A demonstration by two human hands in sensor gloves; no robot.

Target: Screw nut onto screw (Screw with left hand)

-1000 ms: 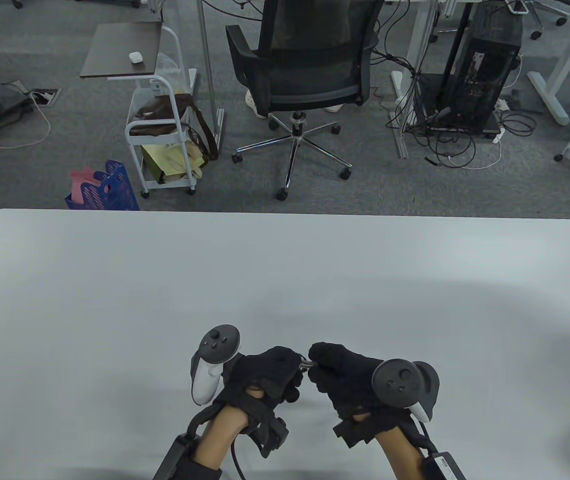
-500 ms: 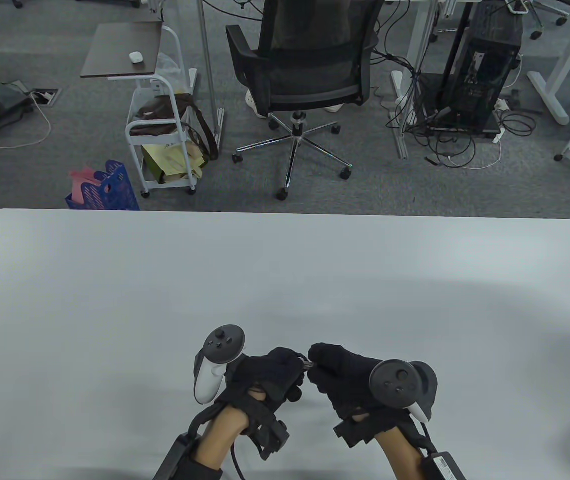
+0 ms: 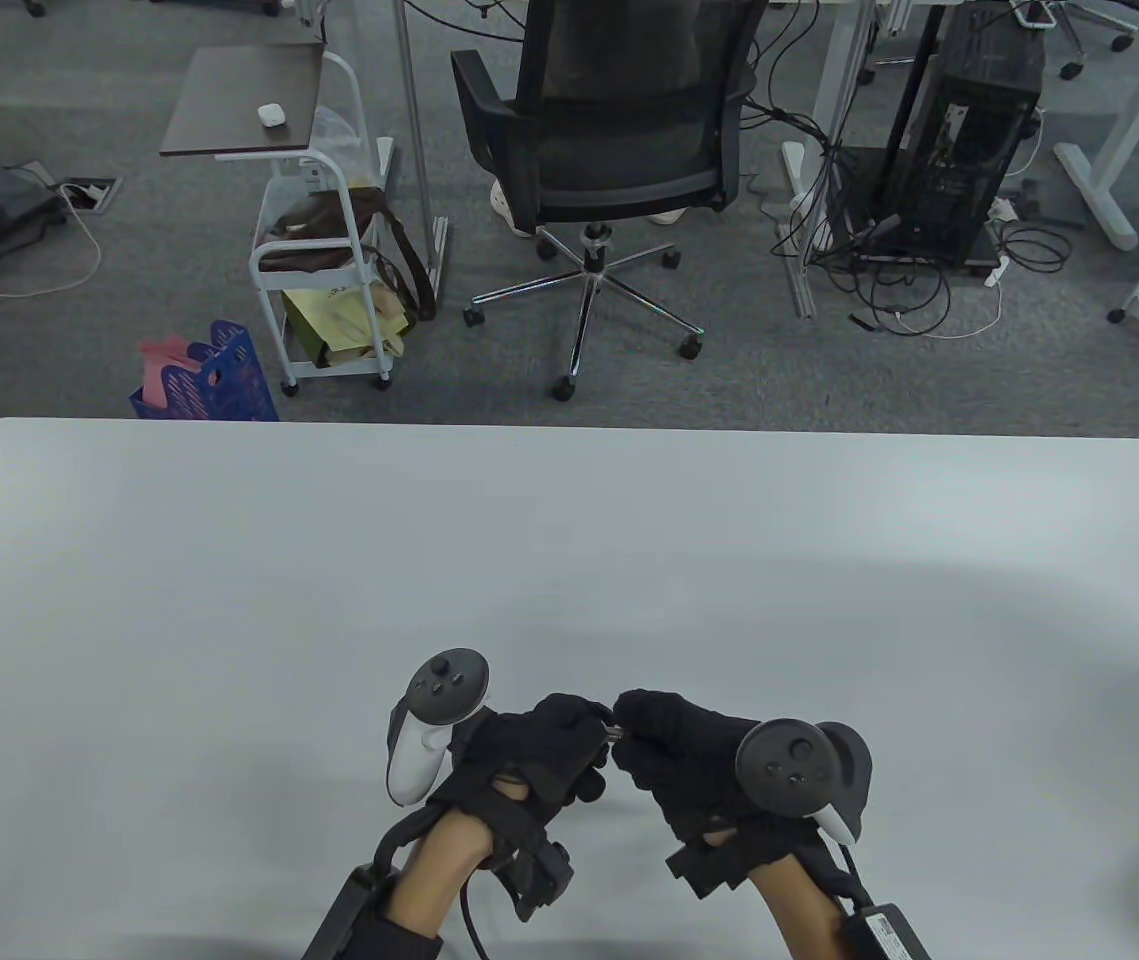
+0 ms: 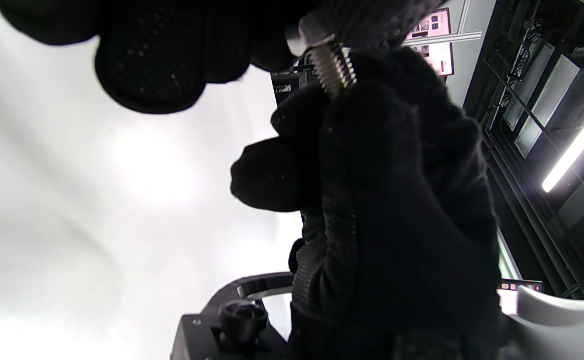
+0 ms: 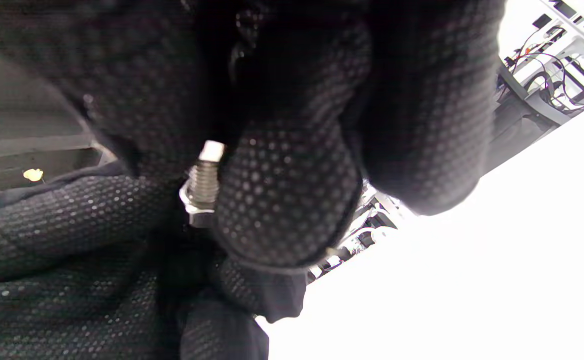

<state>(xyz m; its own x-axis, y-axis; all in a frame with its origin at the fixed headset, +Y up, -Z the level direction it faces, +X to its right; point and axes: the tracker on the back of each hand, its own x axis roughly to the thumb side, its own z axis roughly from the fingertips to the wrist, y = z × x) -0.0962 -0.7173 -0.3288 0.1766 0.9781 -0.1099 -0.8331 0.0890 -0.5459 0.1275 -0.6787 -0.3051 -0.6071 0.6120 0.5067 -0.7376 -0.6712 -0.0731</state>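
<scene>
Low over the white table point(image 3: 229, 600), near its front edge, both gloved hands meet fingertip to fingertip. A short metal screw point(image 3: 613, 731) bridges the small gap between them. My left hand point(image 3: 584, 725) pinches the silver nut point(image 4: 307, 36), which sits on the threaded shaft point(image 4: 335, 70). My right hand point(image 3: 641, 722) grips the screw's other end. In the right wrist view the shaft point(image 5: 203, 182) runs down from my right fingers point(image 5: 282, 200) to the nut point(image 5: 195, 210), which lies against the left glove. Most of the screw is hidden by fingers.
A black office chair point(image 3: 619, 150) and a white trolley point(image 3: 319, 260) stand on the floor beyond the table's far edge. A blue crate point(image 3: 209, 385) sits by the far left corner. Cables and a computer tower point(image 3: 969, 150) lie at the back right.
Both hands stay together in the same spot, still holding the screw and nut. The left tracker has swung slightly right and the right tracker slightly left.
</scene>
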